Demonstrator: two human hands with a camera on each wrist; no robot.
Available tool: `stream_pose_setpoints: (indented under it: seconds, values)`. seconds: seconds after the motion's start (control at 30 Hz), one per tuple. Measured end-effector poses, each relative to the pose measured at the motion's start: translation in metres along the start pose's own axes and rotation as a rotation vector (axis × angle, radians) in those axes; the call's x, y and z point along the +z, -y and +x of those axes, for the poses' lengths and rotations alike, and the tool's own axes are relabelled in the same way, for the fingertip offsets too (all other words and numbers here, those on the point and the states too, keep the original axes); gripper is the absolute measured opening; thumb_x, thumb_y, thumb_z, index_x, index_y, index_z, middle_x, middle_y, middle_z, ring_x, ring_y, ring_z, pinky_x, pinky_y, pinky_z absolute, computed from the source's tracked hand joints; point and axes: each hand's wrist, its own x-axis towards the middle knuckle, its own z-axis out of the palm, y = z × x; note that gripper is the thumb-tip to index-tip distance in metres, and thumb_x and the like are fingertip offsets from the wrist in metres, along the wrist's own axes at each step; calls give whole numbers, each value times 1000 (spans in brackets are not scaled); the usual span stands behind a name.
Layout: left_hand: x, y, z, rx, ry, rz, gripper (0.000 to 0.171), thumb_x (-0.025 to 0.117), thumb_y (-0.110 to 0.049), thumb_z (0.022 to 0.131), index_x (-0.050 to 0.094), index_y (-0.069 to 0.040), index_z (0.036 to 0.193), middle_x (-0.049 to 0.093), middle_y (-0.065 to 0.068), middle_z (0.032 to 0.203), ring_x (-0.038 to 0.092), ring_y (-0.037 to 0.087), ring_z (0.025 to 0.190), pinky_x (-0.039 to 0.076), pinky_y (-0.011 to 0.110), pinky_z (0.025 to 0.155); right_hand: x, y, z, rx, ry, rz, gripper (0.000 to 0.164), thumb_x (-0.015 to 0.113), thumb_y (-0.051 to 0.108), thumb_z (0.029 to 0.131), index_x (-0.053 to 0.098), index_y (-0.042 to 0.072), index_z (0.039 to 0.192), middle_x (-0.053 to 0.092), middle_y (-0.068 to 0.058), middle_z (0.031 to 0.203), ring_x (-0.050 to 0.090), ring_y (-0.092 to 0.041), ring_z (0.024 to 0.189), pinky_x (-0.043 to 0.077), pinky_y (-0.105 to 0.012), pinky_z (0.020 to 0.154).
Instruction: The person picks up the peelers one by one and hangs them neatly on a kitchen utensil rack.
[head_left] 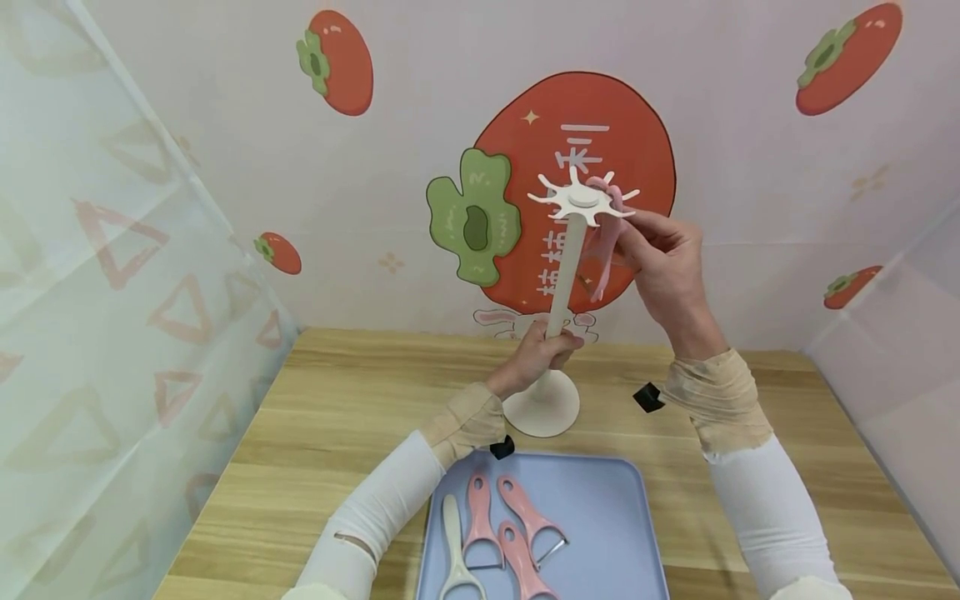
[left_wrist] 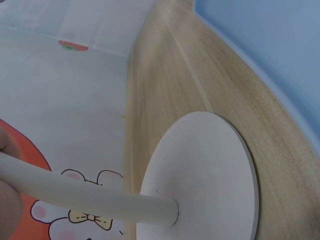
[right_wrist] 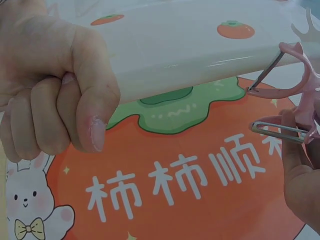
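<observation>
White hook stand [head_left: 565,271] sits on the worktop [head_left: 360,392], left hand [head_left: 536,354] curled snugly round it. Right hand [head_left: 670,265] is pinching a pink peeler [head_left: 606,267] up by the hooks [head_left: 553,197]; four other peelers [head_left: 480,517] lie in the blue tray [head_left: 600,517].

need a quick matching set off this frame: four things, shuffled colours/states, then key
Things
1. left hand
2. tray
3. right hand
4. leftmost peeler in the tray

Colours and states
A. cream
B. holding a pink peeler by the star-shaped top
C. light blue
D. gripping the upright pole

Pairs: 1-D, 2-C, 3-B, 4-A
</observation>
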Motion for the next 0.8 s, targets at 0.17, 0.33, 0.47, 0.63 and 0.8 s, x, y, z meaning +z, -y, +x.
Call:
stream_pose_setpoints:
  seconds: [0.17,0.33,0.47,0.63,0.8]
  values:
    - [0,2,-1,-6,-13,17,43,56,-9,94,34,2,59,28,-5,47,22,12,46,19,28,46,0,-4,-2,-26,-5,-4,21,67,-2,94,78,-3,112,78,-11,94,70,-17,76,61,-27,75]
    - [0,1,0,9,-9,26,42,56,-7,95,34,3,60,28,-5,48,22,12,45,19,29,46,0,-7,-3,-34,5,30,20,65,-5,94,79,0,107,78,-11,93,71,-17,76,57,-22,63]
    - [0,0,-1,2,-10,15,43,55,-5,96,34,5,59,29,-6,47,23,11,45,19,28,46,0,-9,-3,-29,9,15,20,66,-6,94,79,1,106,78,-11,94,74,-19,82,60,-25,71]
    - [0,-1,-1,-6,-15,8,44,55,-4,96,33,6,59,29,-6,47,23,11,45,19,28,46,0,-14,-4,-23,9,1,18,67,-5,93,79,0,106,78,-11,97,75,-21,88,61,-30,83]
    - [0,0,-1,4,-12,12,44,55,-7,95,34,2,58,29,-5,47,23,12,45,19,28,47,-1,-16,-5,-26,7,7,18,67,-4,93,79,0,107,79,-11,97,75,-20,89,60,-31,86]
